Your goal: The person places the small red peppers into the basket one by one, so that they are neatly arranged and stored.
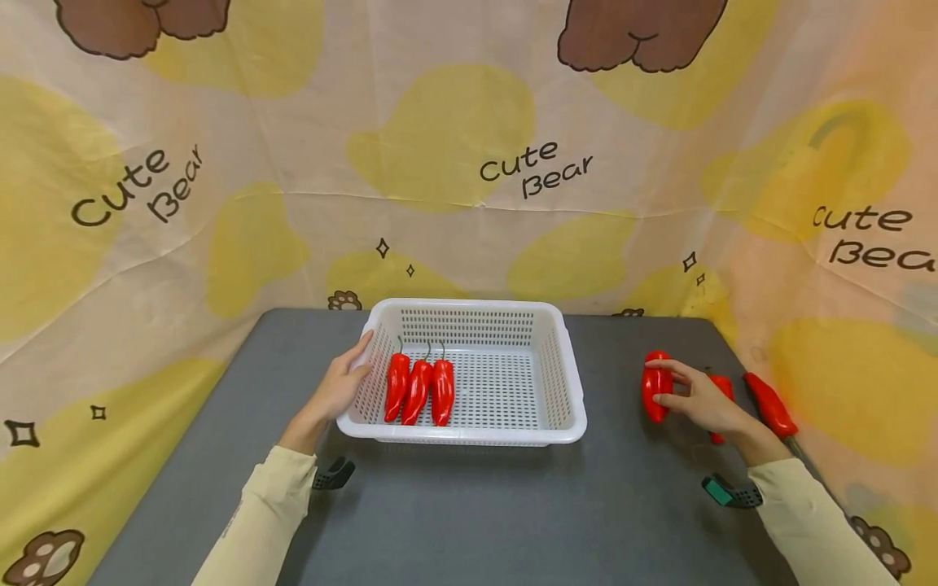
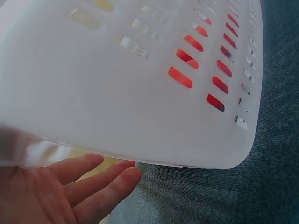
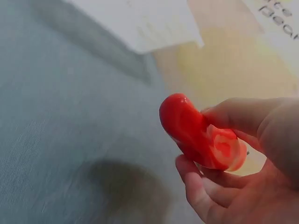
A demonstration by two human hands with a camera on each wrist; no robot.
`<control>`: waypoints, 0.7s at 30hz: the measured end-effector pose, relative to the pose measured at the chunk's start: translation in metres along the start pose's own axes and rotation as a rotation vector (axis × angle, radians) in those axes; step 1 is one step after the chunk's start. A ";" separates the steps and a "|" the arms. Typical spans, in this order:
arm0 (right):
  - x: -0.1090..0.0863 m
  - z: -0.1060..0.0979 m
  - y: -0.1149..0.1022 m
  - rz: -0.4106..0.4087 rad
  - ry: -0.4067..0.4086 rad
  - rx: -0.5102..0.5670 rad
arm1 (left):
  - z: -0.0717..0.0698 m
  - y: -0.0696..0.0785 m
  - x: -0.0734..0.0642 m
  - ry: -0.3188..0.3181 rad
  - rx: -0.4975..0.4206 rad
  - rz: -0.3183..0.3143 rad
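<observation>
My right hand (image 1: 699, 399) pinches a red chili pepper (image 3: 187, 130) between thumb and fingers, on the right side of the table; its shadow falls on the tabletop below in the right wrist view. At the left end of a white perforated basket (image 1: 469, 436), my left hand (image 1: 340, 387) touches the rim. In the left wrist view its fingers (image 2: 110, 189) are extended along the basket's outer wall. Inside the basket, three red chili peppers (image 1: 418, 391) lie side by side at the left, stems toward the back.
Behind my right hand another red chili pepper (image 1: 721, 387) lies partly hidden. One more red pepper (image 1: 769, 404) lies by the table's right edge. The grey table (image 1: 469, 513) is enclosed at the back and sides by a patterned cloth (image 1: 469, 244).
</observation>
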State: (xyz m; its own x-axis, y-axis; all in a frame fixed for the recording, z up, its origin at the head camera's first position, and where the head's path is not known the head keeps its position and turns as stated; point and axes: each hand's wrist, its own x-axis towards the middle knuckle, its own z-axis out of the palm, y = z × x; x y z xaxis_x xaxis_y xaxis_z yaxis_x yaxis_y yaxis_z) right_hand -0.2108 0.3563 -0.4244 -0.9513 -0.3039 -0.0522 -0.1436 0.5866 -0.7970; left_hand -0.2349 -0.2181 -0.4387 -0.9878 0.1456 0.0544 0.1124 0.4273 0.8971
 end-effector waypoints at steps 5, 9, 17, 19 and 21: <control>0.008 0.002 -0.014 -0.033 0.017 0.078 | 0.000 0.001 -0.001 0.009 0.004 0.011; 0.015 0.005 -0.024 -0.069 0.042 0.098 | 0.002 0.001 -0.001 0.010 -0.004 0.009; 0.034 0.013 -0.049 -0.174 0.057 0.139 | 0.001 -0.001 -0.001 0.006 -0.011 0.006; 0.038 0.014 -0.055 -0.190 0.048 0.157 | 0.001 -0.001 -0.001 0.007 -0.016 0.009; 0.041 0.017 -0.059 -0.199 0.038 0.175 | 0.001 -0.001 -0.001 0.005 -0.015 0.003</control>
State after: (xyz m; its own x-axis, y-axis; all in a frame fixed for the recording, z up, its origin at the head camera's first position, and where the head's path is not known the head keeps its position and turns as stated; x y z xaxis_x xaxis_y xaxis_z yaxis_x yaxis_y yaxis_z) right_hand -0.2372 0.2965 -0.3891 -0.9192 -0.3695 0.1359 -0.2826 0.3787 -0.8814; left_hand -0.2339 -0.2183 -0.4401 -0.9880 0.1425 0.0593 0.1138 0.4133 0.9034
